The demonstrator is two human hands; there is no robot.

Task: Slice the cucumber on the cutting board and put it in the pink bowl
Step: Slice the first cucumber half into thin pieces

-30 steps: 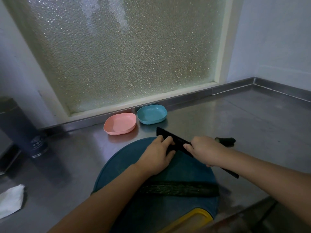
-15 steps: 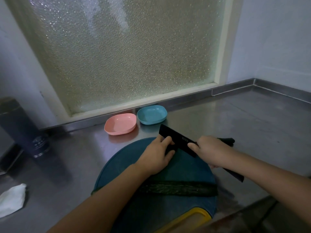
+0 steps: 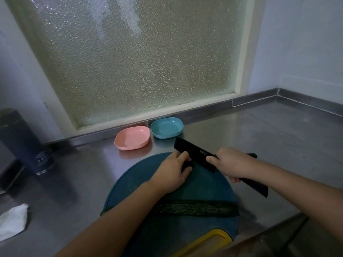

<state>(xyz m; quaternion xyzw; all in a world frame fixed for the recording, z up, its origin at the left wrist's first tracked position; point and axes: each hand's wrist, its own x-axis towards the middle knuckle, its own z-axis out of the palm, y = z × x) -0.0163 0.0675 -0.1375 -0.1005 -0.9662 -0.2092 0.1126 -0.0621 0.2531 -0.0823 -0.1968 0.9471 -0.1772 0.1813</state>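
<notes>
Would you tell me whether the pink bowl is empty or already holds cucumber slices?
Empty: the pink bowl shows only its bare inside, no slices.

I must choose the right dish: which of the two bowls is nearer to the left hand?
The pink bowl. It sits left of the blue bowl and closer to the left hand.

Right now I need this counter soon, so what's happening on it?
A person is cutting cucumber at the blue cutting board. The right hand grips a black cleaver; the left hand pins a dark piece, partly hidden, at the blade. A long cucumber piece lies uncut across the board nearer the person. The pink bowl beside the blue bowl holds nothing yet.
</notes>
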